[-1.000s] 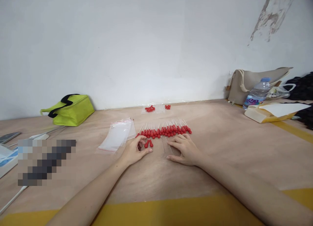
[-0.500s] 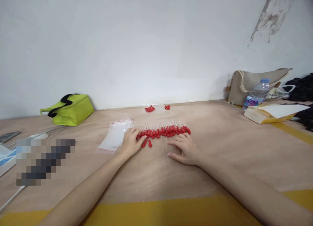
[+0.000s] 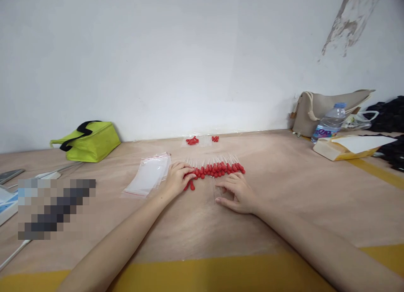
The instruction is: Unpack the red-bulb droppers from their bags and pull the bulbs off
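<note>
A row of glass droppers with red rubber bulbs (image 3: 217, 168) lies across the middle of the brown paper-covered table (image 3: 284, 191). My left hand (image 3: 177, 180) rests at the left end of the row, its fingers curled over the first red bulbs, pinching at them. Two loose red bulbs (image 3: 190, 185) lie just under that hand. My right hand (image 3: 237, 193) lies flat on the table in front of the row, fingers spread, over some clear glass tubes (image 3: 217, 190). A stack of clear zip bags (image 3: 148, 177) sits to the left of my left hand.
A clear bag with more red bulbs (image 3: 199, 140) lies near the wall. A lime-green bag (image 3: 88, 142) stands at the back left. At the right are a beige bag (image 3: 318, 109), a water bottle (image 3: 328, 123) and a paper-topped box (image 3: 347, 147). Yellow tape (image 3: 221, 273) runs along the near edge.
My left hand has moved from beside the two loose bulbs up and to the left end of the dropper row, curling over the bulbs there. My right hand has stayed in place.
</note>
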A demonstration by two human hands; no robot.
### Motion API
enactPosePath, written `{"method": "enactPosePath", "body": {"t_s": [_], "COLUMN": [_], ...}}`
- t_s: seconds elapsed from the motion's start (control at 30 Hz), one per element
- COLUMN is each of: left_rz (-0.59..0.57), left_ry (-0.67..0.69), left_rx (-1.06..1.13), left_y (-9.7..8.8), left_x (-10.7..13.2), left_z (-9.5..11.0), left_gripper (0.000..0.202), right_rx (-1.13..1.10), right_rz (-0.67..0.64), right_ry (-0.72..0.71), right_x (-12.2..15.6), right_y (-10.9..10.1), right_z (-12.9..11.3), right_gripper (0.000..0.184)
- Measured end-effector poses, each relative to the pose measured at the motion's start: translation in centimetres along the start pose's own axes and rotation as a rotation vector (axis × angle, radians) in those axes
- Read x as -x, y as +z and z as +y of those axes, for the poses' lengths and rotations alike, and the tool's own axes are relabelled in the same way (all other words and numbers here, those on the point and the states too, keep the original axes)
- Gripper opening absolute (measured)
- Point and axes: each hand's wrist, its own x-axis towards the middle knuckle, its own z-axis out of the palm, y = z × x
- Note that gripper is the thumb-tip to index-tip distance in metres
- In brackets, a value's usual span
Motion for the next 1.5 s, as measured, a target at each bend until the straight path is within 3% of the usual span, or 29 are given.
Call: {"method": "enactPosePath", "body": {"t_s": [0.17, 0.27, 0.4, 0.53, 0.87, 1.03, 1.27, 1.5], "left_rz": [0.176, 0.16, 0.117, 0.056, -0.041, -0.063, -0.107, -0.118], "left_ry": [0.037, 0.067, 0.064, 0.072, 0.171, 0.172, 0.18, 0.216], "left_rx": [0.151, 0.197, 0.268, 0.327, 0.398, 0.369, 0.107, 0.09], "left_y": [-1.5, -2.4, -2.2, -1.2, -0.9, -1.0, -0.4, -0.4], "left_x": [1.3, 2.4, 3.6, 4.2, 4.4, 4.2, 3.5, 3.6], "left_z": [0.5, 1.2, 2.3, 2.9, 3.3, 3.8, 3.9, 4.4], "left_gripper": [0.018, 0.019, 0.019, 0.018, 0.018, 0.02, 0.021, 0.017], "right_rx": [0.024, 0.074, 0.206, 0.31, 0.267, 0.238, 0.184, 0.18], "right_rz": [0.053, 0.187, 0.329, 0.201, 0.12, 0.117, 0.093, 0.04], "right_ry": [0.004, 0.002, 0.009, -0.045, -0.098, -0.059, -0.107, -0.139], "right_x": [0.2, 0.2, 0.2, 0.1, -0.2, -0.4, -0.5, -0.8], "right_y": [0.6, 1.2, 1.4, 1.0, 1.4, 1.4, 1.6, 1.7], "right_z": [0.5, 1.1, 1.5, 1.2, 0.9, 0.6, 0.2, 0.3], "right_gripper": [0.032, 0.036, 0.059, 0.059, 0.016, 0.014, 0.014, 0.016]}}
